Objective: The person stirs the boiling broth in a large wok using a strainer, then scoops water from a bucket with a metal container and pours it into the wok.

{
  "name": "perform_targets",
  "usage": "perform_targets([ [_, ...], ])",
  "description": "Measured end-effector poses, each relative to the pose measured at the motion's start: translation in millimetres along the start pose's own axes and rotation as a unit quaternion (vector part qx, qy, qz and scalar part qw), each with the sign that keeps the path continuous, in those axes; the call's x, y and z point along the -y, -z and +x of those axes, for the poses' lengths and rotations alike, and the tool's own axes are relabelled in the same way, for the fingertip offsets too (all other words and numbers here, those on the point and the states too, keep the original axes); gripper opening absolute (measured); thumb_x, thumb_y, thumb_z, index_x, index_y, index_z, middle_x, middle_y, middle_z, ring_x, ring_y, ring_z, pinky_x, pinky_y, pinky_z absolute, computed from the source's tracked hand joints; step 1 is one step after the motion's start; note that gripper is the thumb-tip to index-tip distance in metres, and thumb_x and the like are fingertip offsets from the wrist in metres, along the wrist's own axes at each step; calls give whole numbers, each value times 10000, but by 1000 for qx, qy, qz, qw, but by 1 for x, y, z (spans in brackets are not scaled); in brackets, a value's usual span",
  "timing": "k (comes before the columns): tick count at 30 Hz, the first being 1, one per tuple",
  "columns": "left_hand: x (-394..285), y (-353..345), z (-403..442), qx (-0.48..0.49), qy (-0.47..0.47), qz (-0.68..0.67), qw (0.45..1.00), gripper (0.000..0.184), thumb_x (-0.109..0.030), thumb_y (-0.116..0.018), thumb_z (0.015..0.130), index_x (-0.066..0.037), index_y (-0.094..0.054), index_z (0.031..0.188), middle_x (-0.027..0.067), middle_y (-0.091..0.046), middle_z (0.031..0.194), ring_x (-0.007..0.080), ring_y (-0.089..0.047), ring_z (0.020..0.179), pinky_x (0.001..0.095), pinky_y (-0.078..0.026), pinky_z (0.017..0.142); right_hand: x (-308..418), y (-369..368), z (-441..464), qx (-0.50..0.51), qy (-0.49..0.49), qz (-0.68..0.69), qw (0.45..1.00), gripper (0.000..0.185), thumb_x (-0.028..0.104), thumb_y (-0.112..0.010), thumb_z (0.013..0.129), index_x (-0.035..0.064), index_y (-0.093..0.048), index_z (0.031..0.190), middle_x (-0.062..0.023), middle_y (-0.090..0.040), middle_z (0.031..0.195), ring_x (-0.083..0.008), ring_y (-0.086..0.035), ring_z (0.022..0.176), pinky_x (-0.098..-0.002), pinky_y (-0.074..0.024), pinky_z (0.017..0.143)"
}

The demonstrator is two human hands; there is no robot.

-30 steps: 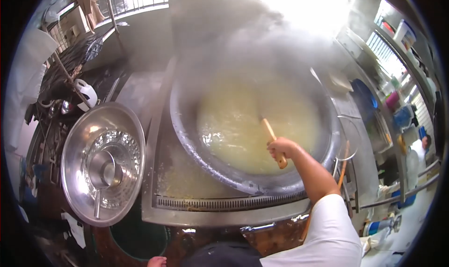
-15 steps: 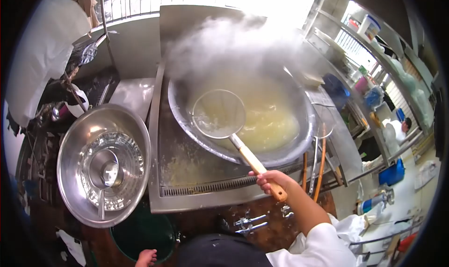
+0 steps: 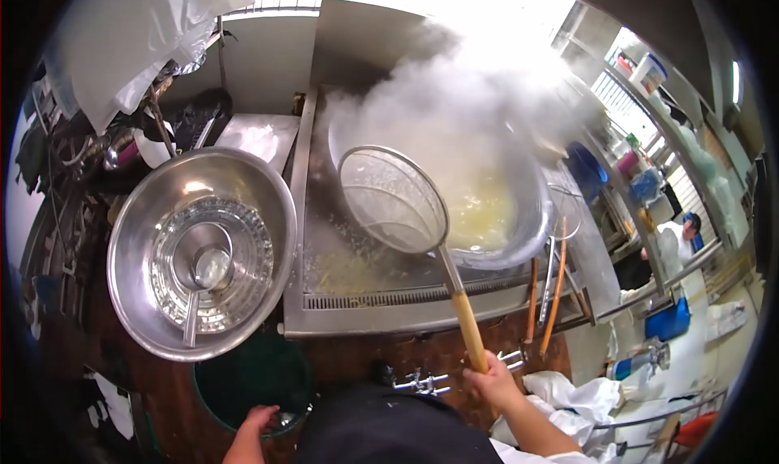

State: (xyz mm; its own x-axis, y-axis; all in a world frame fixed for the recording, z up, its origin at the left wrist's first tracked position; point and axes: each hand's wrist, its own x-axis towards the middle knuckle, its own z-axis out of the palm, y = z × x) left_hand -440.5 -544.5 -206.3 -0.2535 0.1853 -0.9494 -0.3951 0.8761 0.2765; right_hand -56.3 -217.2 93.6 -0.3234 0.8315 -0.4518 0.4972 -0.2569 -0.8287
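Observation:
My right hand (image 3: 495,383) is wrapped round the wooden handle of a large mesh skimmer (image 3: 393,200). The skimmer's round head is tilted up above the near left rim of a wide metal wok (image 3: 519,257). Yellowish, steaming liquid (image 3: 483,212) fills the wok, partly hidden by steam and the mesh. My left hand (image 3: 261,421) hangs low over the edge of a dark green tub (image 3: 215,383), fingers loosely bent, with nothing visible in it. Left of the stove stands a big steel basin (image 3: 134,285), holding a perforated bowl and a steel ladle (image 3: 192,318).
The steel stove top (image 3: 349,273) has spilled bits near a slotted drain. Long-handled tools (image 3: 554,289) lean at its right. Metal taps (image 3: 422,383) sit below the front edge. Shelves line the right side, and another person (image 3: 677,241) is farther off.
The skimmer has come up out of the wok and tilted, its handle drawn back toward me by my right hand. My left hand has risen slightly. The view has shifted.

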Motion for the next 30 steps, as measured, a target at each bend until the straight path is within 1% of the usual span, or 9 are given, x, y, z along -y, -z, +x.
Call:
perform_targets([
  [4,-12,10,9,12,-18,39,999,419,-363,-659,829,-59,-579,1106,104,-634,956,248,-622,791,419,-501,672,3,11,-11,6,-33,0,999,340,49,-656,826,77,-544,1145,2,-536,737,-74,-474,517,-224,-397,465],
  [6,-18,9,17,34,-17,50,998,466,-372,-644,841,-54,-538,1164,138,-625,1039,279,-630,889,453,-504,744,-11,15,-4,-74,91,-163,980,325,63,-657,829,67,-562,1140,4,-546,757,-74,-507,589,-221,-406,512],
  [8,-18,9,18,-3,-26,48,998,424,-372,-621,856,-46,-564,1120,135,-641,999,274,-637,859,439,-511,702,-11,10,-2,-61,125,-134,981,369,80,-669,805,37,-570,1157,-9,-592,835,-86,-540,770,-244,-455,705],
  [9,-16,11,17,-4,-26,55,998,424,-372,-621,856,-46,-564,1120,135,-641,999,274,-637,859,439,-511,702,-7,14,1,-24,19,-66,997,389,96,-680,805,32,-570,1173,-5,-598,900,-81,-526,833,-245,-448,768],
  [15,-30,-2,-3,-41,-1,31,999,390,-340,-609,868,-27,-584,1098,119,-639,962,262,-627,801,413,-512,673,10,31,58,-3,24,95,995,337,104,-671,829,44,-574,1146,31,-549,795,-42,-487,639,-209,-424,575],
  [19,-37,-14,-17,-37,19,79,996,404,-444,-635,817,-132,-579,1069,28,-617,903,188,-578,728,365,-445,568,7,68,138,-96,97,191,972,277,104,-644,841,75,-544,1098,33,-506,673,-57,-454,489,-211,-388,439],
  [26,-67,-65,-39,-45,-26,-56,997,256,-343,-626,849,-131,-590,990,3,-596,781,133,-529,581,283,-400,479,31,234,301,-282,65,39,956,190,149,-631,831,51,-521,951,-29,-549,645,-119,-518,466,-283,-408,393],
  [28,-90,-95,-71,-86,-23,-53,995,207,-312,-620,857,-139,-596,969,-6,-577,753,116,-504,568,277,-391,464,45,282,344,-337,28,-113,934,202,117,-599,820,32,-525,988,-85,-578,668,-169,-558,480,-328,-448,411],
  [30,-86,-106,-74,-66,-24,-81,994,212,-314,-621,858,-135,-596,968,-9,-564,742,105,-503,583,280,-389,465,-13,349,422,-412,90,-339,841,232,68,-537,811,1,-527,1033,-138,-594,693,-222,-586,496,-367,-484,439],
])
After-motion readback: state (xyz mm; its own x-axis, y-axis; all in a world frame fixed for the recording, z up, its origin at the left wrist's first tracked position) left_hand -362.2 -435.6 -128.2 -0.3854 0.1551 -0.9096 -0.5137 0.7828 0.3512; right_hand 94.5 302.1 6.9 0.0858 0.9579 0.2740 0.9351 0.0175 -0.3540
